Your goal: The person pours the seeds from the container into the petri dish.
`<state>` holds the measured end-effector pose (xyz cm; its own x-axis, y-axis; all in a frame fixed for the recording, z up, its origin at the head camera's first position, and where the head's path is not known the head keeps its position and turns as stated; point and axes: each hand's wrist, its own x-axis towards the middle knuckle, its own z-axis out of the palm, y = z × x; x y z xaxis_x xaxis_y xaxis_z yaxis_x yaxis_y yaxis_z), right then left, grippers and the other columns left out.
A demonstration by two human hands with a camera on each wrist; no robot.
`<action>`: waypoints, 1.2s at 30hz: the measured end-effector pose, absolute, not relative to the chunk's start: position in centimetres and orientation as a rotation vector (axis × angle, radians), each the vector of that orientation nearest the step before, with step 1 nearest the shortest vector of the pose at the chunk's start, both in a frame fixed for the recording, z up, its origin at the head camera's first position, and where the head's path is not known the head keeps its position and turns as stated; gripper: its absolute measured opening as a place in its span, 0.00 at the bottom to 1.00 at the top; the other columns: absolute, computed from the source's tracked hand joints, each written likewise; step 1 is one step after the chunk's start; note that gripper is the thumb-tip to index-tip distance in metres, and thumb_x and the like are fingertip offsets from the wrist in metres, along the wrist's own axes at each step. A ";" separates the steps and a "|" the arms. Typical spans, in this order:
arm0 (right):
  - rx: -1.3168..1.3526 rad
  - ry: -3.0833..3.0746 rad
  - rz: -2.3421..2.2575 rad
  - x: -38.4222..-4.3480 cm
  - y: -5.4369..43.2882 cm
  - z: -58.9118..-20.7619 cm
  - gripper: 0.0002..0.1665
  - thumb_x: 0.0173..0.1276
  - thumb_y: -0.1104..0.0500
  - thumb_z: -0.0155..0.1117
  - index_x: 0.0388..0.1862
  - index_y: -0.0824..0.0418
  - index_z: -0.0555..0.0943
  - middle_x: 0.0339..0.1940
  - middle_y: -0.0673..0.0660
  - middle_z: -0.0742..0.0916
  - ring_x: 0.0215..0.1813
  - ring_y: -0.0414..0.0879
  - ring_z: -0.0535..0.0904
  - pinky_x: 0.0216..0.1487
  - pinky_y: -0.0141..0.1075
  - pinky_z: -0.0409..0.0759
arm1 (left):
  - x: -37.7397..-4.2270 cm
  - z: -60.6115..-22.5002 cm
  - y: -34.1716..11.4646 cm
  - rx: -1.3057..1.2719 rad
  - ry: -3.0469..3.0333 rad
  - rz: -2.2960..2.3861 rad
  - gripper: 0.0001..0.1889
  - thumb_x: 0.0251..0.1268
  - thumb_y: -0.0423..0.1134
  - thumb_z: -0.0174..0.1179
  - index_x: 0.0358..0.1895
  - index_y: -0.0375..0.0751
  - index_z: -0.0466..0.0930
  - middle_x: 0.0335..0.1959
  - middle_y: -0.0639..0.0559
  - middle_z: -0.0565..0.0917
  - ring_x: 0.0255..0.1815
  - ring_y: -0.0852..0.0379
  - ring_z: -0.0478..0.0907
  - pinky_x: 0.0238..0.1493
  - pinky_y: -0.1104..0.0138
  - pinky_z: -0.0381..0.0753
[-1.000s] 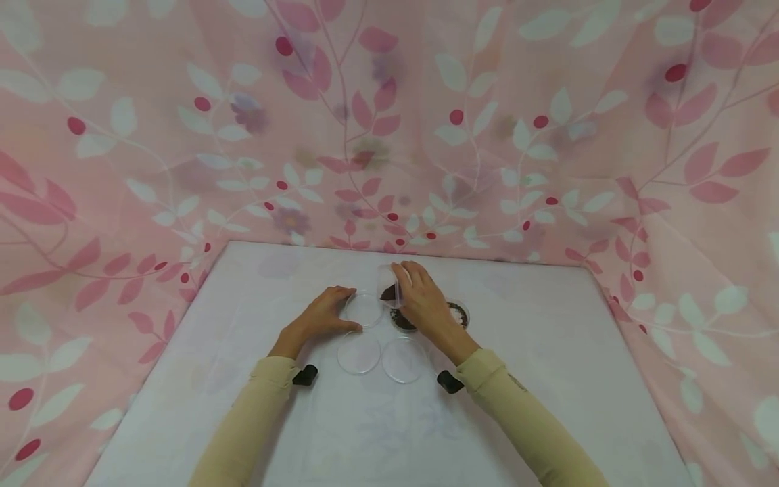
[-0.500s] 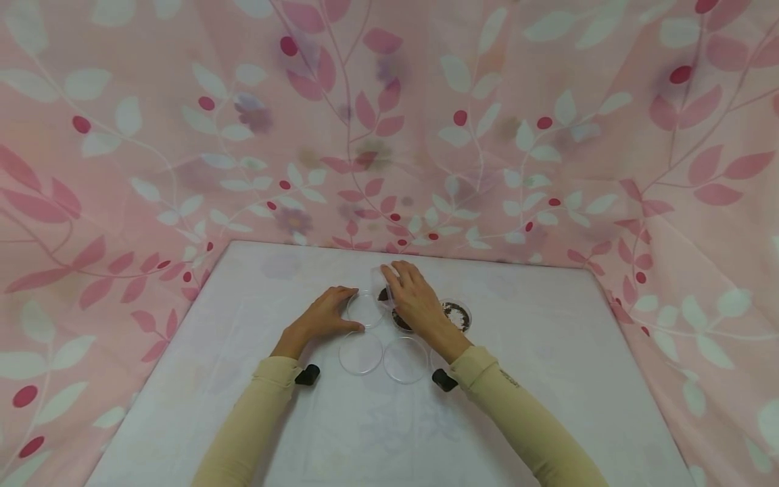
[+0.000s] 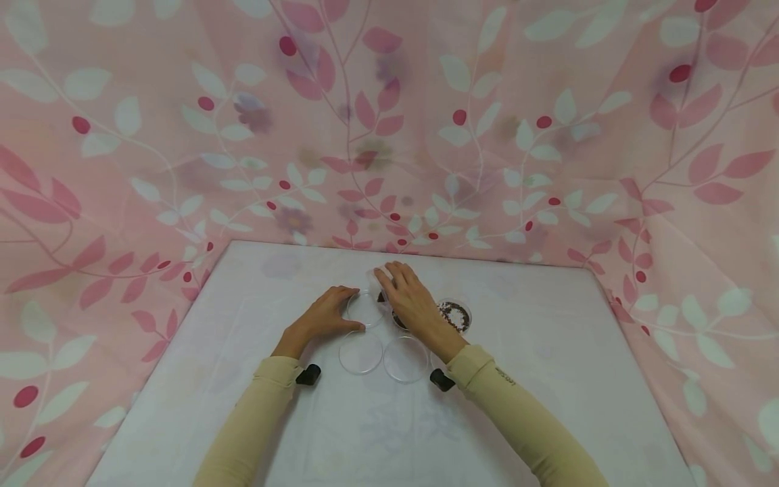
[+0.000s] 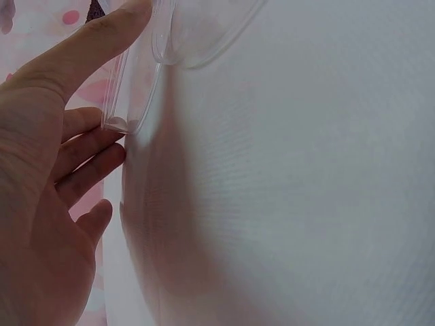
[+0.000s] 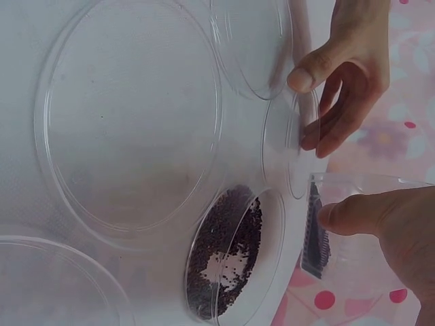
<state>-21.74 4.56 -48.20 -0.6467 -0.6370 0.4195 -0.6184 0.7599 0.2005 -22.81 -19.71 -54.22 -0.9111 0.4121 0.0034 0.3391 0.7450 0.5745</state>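
Note:
My left hand [image 3: 322, 316] holds a clear petri dish [image 5: 279, 146] on the table, thumb and fingers around its rim. In the left wrist view, the thumb lies along the rim of the petri dish [image 4: 136, 102] and the other fingers are behind it. My right hand [image 3: 414, 297] grips a clear plastic box [image 5: 357, 261] tilted on its side beside this dish, thumb on its wall. Small dark granules [image 5: 316, 234] have gathered at the box's lower end. Just right of the held dish, a second dish of dark granules [image 5: 228, 251] is partly covered by my right hand in the head view.
Another dish of dark granules [image 3: 456, 316], with pale bottom showing through, stands right of my right wrist. Nearer to me lie two clear round dishes or lids [image 3: 361, 371] [image 3: 406, 381]; part of a third is behind the right wrist. A floral curtain [image 3: 389, 135] hangs behind the white table [image 3: 548, 406].
My right hand has shifted slightly left with the box, toward the held dish, and the box is now more hidden behind the fingers. The left hand stays in place.

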 end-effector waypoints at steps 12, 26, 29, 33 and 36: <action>0.975 -2.471 -0.028 -21.7 4.3 -48.2 0.33 0.69 0.67 0.62 0.71 0.60 0.66 0.67 0.64 0.75 0.70 0.57 0.69 0.76 0.44 0.63 | -22.8 -54.1 -19.6 0.636 2.825 0.904 0.47 0.43 0.64 0.74 0.68 0.46 0.72 0.66 0.49 0.76 0.69 0.49 0.69 0.71 0.52 0.68; 0.982 -2.471 -0.051 -21.7 4.1 -48.3 0.34 0.69 0.67 0.63 0.72 0.58 0.65 0.68 0.63 0.73 0.71 0.57 0.67 0.77 0.45 0.63 | -22.7 -54.2 -19.6 0.628 2.819 0.915 0.47 0.43 0.62 0.75 0.68 0.43 0.72 0.66 0.47 0.76 0.69 0.48 0.69 0.71 0.52 0.68; 0.980 -2.472 -0.060 -21.7 4.0 -48.3 0.34 0.69 0.67 0.62 0.72 0.58 0.65 0.68 0.63 0.73 0.71 0.57 0.67 0.77 0.45 0.63 | -22.8 -54.3 -19.6 0.644 2.827 0.910 0.47 0.43 0.61 0.75 0.68 0.43 0.72 0.65 0.47 0.76 0.68 0.47 0.70 0.71 0.52 0.69; 0.978 -2.474 -0.052 -21.7 4.0 -48.3 0.33 0.69 0.67 0.61 0.72 0.58 0.65 0.68 0.63 0.73 0.72 0.57 0.67 0.77 0.45 0.63 | -22.8 -54.4 -19.6 0.646 2.833 0.910 0.46 0.43 0.60 0.76 0.68 0.42 0.72 0.65 0.47 0.77 0.68 0.48 0.70 0.71 0.52 0.68; 0.976 -2.479 -0.039 -21.7 4.0 -48.3 0.33 0.70 0.68 0.60 0.72 0.58 0.65 0.69 0.64 0.73 0.72 0.57 0.67 0.77 0.45 0.62 | -22.8 -54.3 -19.6 0.641 2.833 0.916 0.46 0.43 0.60 0.76 0.68 0.43 0.72 0.64 0.48 0.77 0.68 0.48 0.70 0.71 0.52 0.68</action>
<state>-21.71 4.03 -48.32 -0.6351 -0.6503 0.4168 -0.6368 0.7462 0.1938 -22.77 -19.61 -54.29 -0.9069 0.4198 0.0372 0.3621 0.7310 0.5784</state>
